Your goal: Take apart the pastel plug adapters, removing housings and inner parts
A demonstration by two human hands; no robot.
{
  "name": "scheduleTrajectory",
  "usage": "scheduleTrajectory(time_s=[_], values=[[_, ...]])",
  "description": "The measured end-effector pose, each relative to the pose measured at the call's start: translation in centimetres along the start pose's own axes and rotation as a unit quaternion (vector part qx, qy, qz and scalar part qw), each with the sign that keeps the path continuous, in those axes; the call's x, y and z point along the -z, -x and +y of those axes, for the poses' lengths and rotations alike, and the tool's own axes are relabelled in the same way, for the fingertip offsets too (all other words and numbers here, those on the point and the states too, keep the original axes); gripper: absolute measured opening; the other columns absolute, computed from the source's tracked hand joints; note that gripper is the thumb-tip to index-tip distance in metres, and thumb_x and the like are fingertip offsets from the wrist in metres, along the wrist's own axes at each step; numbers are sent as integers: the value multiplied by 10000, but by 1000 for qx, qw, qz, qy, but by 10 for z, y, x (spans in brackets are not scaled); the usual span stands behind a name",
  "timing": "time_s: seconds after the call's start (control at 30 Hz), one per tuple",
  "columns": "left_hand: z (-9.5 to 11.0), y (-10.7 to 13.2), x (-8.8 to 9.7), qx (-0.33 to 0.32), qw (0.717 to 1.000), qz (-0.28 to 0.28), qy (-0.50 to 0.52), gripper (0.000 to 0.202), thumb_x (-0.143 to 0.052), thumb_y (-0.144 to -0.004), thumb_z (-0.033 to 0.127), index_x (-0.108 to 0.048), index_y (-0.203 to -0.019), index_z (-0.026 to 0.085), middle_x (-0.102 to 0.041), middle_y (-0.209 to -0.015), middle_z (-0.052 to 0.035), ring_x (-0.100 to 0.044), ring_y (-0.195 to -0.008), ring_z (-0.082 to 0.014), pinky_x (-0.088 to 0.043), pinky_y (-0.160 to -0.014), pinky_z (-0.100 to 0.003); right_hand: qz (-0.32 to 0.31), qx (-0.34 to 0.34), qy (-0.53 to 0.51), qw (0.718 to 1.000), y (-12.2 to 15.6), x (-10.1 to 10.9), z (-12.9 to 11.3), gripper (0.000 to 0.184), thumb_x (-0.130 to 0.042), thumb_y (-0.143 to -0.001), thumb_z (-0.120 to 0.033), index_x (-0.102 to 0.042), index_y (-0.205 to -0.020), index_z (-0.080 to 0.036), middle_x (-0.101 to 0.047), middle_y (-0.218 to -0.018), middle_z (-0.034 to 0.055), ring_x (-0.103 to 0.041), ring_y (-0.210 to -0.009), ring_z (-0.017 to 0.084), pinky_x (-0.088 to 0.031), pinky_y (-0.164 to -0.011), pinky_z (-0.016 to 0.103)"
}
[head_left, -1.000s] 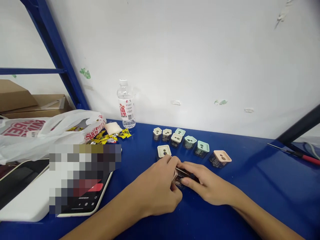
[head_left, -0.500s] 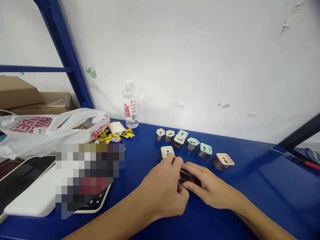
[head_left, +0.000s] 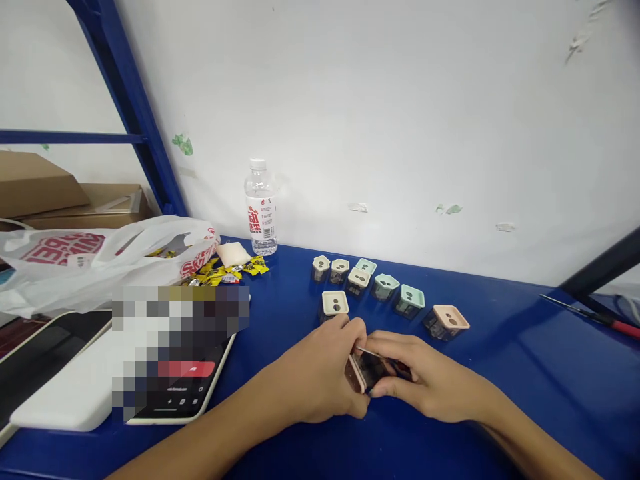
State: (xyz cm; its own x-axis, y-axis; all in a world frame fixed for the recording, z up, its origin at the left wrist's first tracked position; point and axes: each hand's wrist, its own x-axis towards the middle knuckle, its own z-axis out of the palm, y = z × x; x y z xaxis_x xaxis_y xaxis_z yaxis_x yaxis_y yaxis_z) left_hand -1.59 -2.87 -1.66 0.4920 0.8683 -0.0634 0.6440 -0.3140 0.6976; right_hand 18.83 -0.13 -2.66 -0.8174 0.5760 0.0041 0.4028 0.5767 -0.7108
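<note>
Backing everything: a white wall (head_left: pixel 380 120) with peeling marks and green scraps, meeting the far edge of the tabletop.

Carrying the scene: a glossy blue tabletop (head_left: pixel 505 407).

Framing the upper left: a blue metal shelf frame (head_left: pixel 127 120), with cardboard boxes (head_left: pixel 40 187) behind it at 10 o'clock from the hands.

Crowding the left: a white plastic bag (head_left: pixel 100 257) with red print, and below it a white tablet case (head_left: pixel 60 387). A phone (head_left: pixel 175 411) lies beside them, partly hidden by a pixelated patch.

Standing at 11 o'clock: a clear water bottle (head_left: pixel 260 210), with yellow candy wrappers (head_left: pixel 227 272) at its foot.

Lining up at 12 o'clock: eight small square boxes (head_left: pixel 380 287) with cream, mint or peach two-holed lids, the nearest just beyond the left hand.

Lying at 2 o'clock: a red-handled screwdriver (head_left: pixel 605 320), near the tabletop's right edge.

Gripping at centre: the left hand (head_left: pixel 315 377) and right hand (head_left: pixel 425 377) are both closed around a clear square box (head_left: pixel 373 370), held tilted above the tabletop, its near side partly hidden by the fingers (head_left: pixel 395 347).
</note>
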Motion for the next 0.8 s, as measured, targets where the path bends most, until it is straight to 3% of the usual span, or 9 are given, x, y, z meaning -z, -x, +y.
scheduleTrajectory(time_s=[0.27,0.4,0.57,0.7,0.8], values=[[-1,2,6,-17,999,-34,39,327,-642,-593,209,-426,-839,223,-467,-883,48,-479,-695,-106,-364,-546,-211,8,30,-28,999,1,4,-2,249,-591,-898,-278,-596,-1142,-226,-605,-1009,24,-549,-882,161,-430,-791,266],[1,2,10,-27,999,-18,35,337,-655,-606,200,-433,-859,218,-496,-896,39,-513,-747,-121,-418,-596,-220,13,12,-41,999,3,9,2,302,-627,-874,-341,-588,-1156,-241,-624,-1026,14,-563,-870,159,-424,-739,255],[3,3,22,-37,996,-10,79,257,-611,-734,201,-475,-951,219,-590,-873,36,-558,-734,-118,-490,-670,-245,-12,-29,-75,997,7,12,12,364,-634,-863,-382,-496,-1155,-214,-628,-932,3,-561,-790,144,-406,-655,243],[3,3,31,-49,991,30,120,345,-603,-811,263,-521,-1144,219,-632,-969,12,-600,-857,-125,-507,-844,-279,-4,-64,-37,997,4,7,13,422,-646,-841,-436,-477,-1146,-198,-510,-711,-53,-461,-604,102,-344,-550,221],[2,2,37,-42,992,42,114,421,-589,-849,336,-520,-1249,227,-627,-1052,2,-601,-940,-136,-481,-924,-298,39,-84,-33,995,3,6,12,487,-703,-767,-496,-519,-1098,-191,-365,-619,-81,-350,-542,90,-286,-495,212]])
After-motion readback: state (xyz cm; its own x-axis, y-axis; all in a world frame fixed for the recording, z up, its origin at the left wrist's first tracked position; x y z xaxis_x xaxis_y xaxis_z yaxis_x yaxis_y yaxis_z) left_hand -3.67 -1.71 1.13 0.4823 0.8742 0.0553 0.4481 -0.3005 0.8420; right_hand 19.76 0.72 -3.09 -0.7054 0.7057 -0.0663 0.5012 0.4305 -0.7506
